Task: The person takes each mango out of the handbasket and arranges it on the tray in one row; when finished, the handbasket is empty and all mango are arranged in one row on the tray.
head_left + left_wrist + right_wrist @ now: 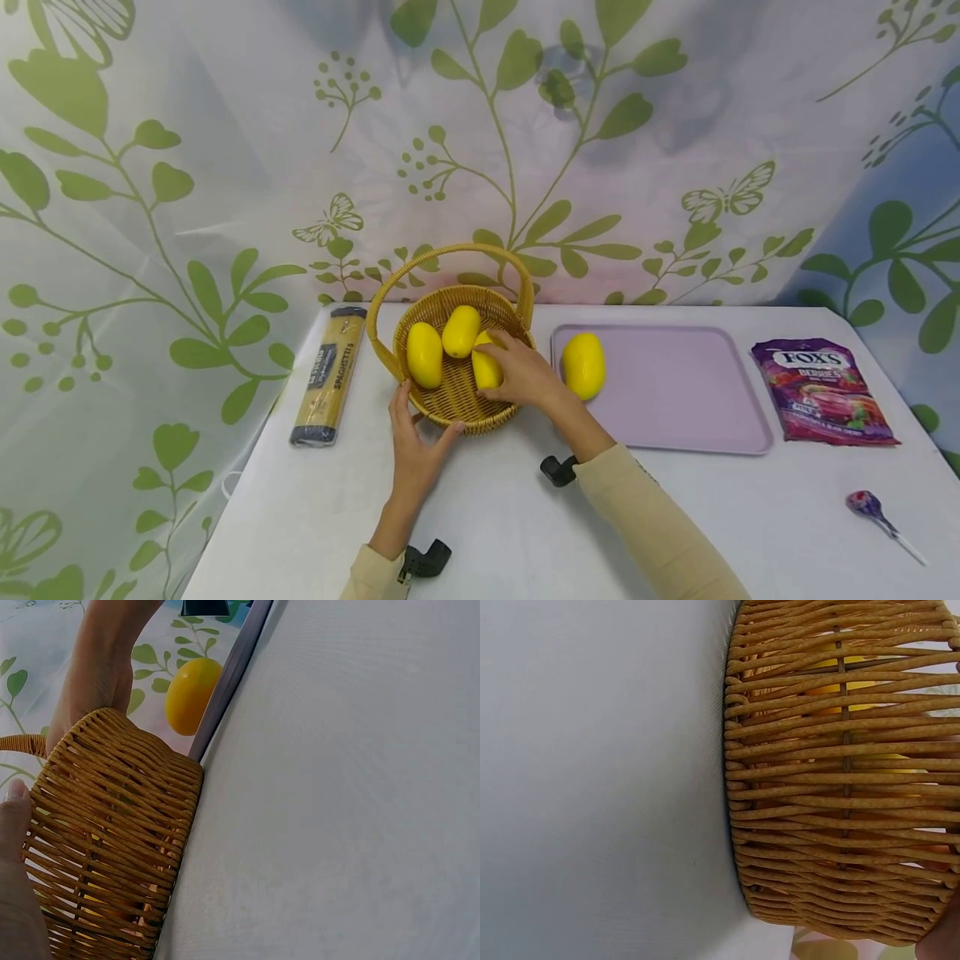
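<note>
1. A yellow fruit (486, 368) sits pinched in the right hand (523, 368) inside the wicker basket (456, 398), its underside hard to make out.
2. The left hand (417, 450), fingers spread, touches the basket's near side; steady pressure there should prevent tipping.

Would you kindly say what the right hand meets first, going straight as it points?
Past the yellow fruit it grips, the right hand would probably meet the middle fruit in the basket; depth is unclear.

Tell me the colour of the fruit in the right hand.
Yellow; the fruit shows best in the head view.
</note>
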`<action>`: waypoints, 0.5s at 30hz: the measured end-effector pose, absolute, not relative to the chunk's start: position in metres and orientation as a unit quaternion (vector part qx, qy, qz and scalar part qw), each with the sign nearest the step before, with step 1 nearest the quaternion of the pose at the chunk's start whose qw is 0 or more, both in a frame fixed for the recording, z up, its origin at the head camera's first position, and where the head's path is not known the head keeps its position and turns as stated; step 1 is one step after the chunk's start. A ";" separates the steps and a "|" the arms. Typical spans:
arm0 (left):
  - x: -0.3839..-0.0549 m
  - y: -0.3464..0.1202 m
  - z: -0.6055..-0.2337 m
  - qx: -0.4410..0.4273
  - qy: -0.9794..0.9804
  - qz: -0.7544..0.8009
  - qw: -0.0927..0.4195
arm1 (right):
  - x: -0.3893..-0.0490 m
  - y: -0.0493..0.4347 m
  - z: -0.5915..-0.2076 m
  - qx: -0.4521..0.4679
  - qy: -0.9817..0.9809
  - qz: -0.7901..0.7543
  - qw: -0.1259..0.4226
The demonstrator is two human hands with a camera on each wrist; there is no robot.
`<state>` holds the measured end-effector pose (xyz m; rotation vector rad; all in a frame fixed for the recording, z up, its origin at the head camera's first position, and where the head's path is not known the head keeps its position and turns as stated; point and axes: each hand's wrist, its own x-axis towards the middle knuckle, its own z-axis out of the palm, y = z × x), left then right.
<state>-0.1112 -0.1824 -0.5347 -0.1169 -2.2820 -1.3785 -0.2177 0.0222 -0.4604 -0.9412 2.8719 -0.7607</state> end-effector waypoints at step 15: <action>-0.111 -0.181 -0.536 -0.052 -0.828 -0.500 0.249 | -0.212 0.027 -0.458 -0.345 0.894 -0.278 -0.066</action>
